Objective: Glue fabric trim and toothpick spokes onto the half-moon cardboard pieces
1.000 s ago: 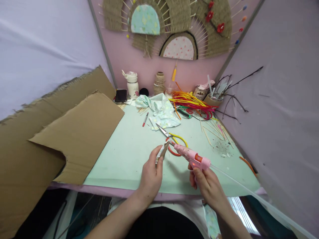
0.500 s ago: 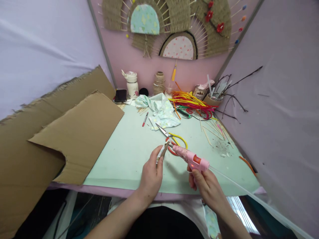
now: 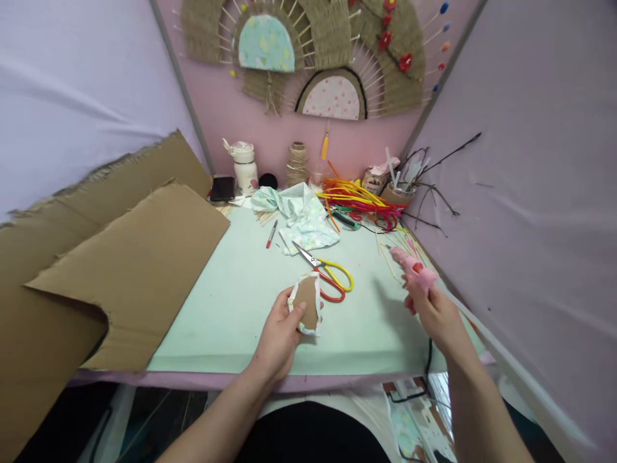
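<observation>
My left hand [image 3: 284, 325] grips a small cardboard piece [image 3: 307, 299] whose edges are wrapped in pale printed fabric. Its bare brown side faces me, with my thumb on it and fingertips showing past the right edge. My right hand [image 3: 431, 312] is closed around the grip of a pink glue gun [image 3: 413, 267], held off to the right with its nozzle pointing up and left. Just beyond the cardboard piece lie scissors [image 3: 321, 267] with one red and one yellow handle, blades slightly apart. Behind them is crumpled pale green printed fabric [image 3: 308, 222].
Large cardboard sheets [image 3: 144, 257] cover the table's left side. At the back stand a white bottle [image 3: 245, 170], a twine spool [image 3: 297, 166] and a pile of red and yellow strips [image 3: 359, 196]. Thin sticks [image 3: 388, 260] and dark twigs [image 3: 436, 190] lie on the right.
The glue gun has moved away from the cardboard piece, to the right and up. My left hand has turned the piece so its flat brown face shows. The view has shifted slightly.
</observation>
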{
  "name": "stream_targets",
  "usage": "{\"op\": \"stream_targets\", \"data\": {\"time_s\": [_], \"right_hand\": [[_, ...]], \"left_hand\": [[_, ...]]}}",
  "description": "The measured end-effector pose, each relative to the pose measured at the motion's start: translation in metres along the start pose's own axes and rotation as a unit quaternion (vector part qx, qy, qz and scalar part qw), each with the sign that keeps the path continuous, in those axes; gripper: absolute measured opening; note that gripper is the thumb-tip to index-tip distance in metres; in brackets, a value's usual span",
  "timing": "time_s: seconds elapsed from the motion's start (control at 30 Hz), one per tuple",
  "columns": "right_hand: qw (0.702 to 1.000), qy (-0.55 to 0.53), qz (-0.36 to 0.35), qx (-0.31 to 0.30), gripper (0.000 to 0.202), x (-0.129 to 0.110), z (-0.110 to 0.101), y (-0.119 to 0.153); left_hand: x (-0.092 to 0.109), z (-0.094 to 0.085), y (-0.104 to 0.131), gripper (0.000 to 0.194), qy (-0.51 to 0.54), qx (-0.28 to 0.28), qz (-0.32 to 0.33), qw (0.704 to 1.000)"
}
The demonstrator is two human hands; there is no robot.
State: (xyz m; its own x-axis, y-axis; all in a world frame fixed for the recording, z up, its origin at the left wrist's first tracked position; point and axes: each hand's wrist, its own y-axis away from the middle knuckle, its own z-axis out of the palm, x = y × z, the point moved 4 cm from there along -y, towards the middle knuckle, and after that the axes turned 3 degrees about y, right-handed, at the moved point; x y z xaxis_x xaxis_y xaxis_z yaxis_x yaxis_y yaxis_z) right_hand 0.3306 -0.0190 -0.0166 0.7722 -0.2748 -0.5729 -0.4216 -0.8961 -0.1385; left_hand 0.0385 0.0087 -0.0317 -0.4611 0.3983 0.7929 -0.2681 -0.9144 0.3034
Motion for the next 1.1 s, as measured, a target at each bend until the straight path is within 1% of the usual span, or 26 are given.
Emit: {"op": "stream_targets", "data": {"time_s": [0.03,0.1,0.2,0.27,0.33,0.4,0.47,0.5,0.53,0.57,0.6,0.63,0.67,0.7,0.77,0.83,0.87,0.93,1.03,1.1], "right_hand": [[0.996,0.084,0.002,0.011,0.047,0.011,-0.002,-0.014],[0.991,0.131,0.004,0.021,0.037,0.030,-0.004,-0.039],[0.983,0.180,0.017,0.023,0.040,0.045,-0.003,-0.061],[0.978,0.206,0.025,0.019,0.043,0.048,-0.001,-0.065],[0.973,0.229,0.035,0.019,0.046,0.048,-0.002,-0.064],[0.969,0.238,0.038,0.050,0.050,0.041,-0.008,-0.057],[0.977,0.188,0.015,0.102,0.051,0.024,-0.016,-0.044],[0.985,0.125,-0.009,0.118,0.049,0.011,-0.018,-0.036],[0.993,0.031,-0.044,0.107,0.045,-0.003,-0.016,-0.027],[0.993,-0.065,-0.070,0.069,0.043,-0.019,-0.012,-0.018],[0.987,-0.142,-0.080,-0.004,0.041,-0.035,-0.004,-0.008],[0.973,-0.200,-0.085,-0.075,0.039,-0.051,0.004,0.001],[0.958,-0.246,-0.089,-0.120,0.036,-0.066,0.012,0.010],[0.942,-0.284,-0.089,-0.152,0.034,-0.079,0.018,0.017],[0.913,-0.355,-0.076,-0.185,0.030,-0.097,0.027,0.026],[0.895,-0.395,-0.058,-0.197,0.025,-0.106,0.033,0.028],[0.892,-0.402,-0.051,-0.201,0.023,-0.108,0.035,0.029],[0.894,-0.400,-0.044,-0.196,0.021,-0.111,0.036,0.029],[0.909,-0.384,-0.045,-0.157,0.020,-0.110,0.035,0.029],[0.908,-0.385,-0.047,-0.162,0.021,-0.107,0.038,0.030]], "left_hand": [[0.002,0.002,0.001,0.051,0.013,-0.004,-0.004,1.000],[0.006,0.005,0.004,0.048,0.029,-0.012,-0.010,0.999],[0.009,0.008,0.007,0.043,0.044,-0.029,-0.021,0.998],[0.011,0.008,0.009,0.041,0.052,-0.037,-0.024,0.998],[0.011,0.008,0.011,0.041,0.059,-0.043,-0.028,0.997],[0.011,0.008,0.013,0.040,0.070,-0.051,-0.031,0.996],[0.009,0.010,0.015,0.039,0.083,-0.063,-0.039,0.994],[0.007,0.012,0.016,0.038,0.089,-0.071,-0.043,0.993],[0.006,0.014,0.018,0.037,0.093,-0.080,-0.047,0.991],[0.004,0.016,0.019,0.036,0.096,-0.089,-0.051,0.990],[0.002,0.019,0.020,0.036,0.097,-0.097,-0.054,0.989],[0.001,0.021,0.022,0.036,0.096,-0.105,-0.054,0.988],[0.000,0.022,0.023,0.036,0.093,-0.112,-0.053,0.988],[-0.001,0.024,0.023,0.037,0.088,-0.118,-0.050,0.988],[-0.003,0.025,0.025,0.037,0.077,-0.127,-0.042,0.988],[-0.004,0.024,0.025,0.037,0.063,-0.131,-0.034,0.989],[-0.005,0.023,0.024,0.037,0.054,-0.131,-0.030,0.989],[-0.007,0.021,0.023,0.038,0.035,-0.127,-0.019,0.991],[-0.010,0.018,0.021,0.040,0.007,-0.113,0.000,0.994],[-0.010,0.017,0.021,0.040,0.001,-0.103,0.005,0.995]]}}
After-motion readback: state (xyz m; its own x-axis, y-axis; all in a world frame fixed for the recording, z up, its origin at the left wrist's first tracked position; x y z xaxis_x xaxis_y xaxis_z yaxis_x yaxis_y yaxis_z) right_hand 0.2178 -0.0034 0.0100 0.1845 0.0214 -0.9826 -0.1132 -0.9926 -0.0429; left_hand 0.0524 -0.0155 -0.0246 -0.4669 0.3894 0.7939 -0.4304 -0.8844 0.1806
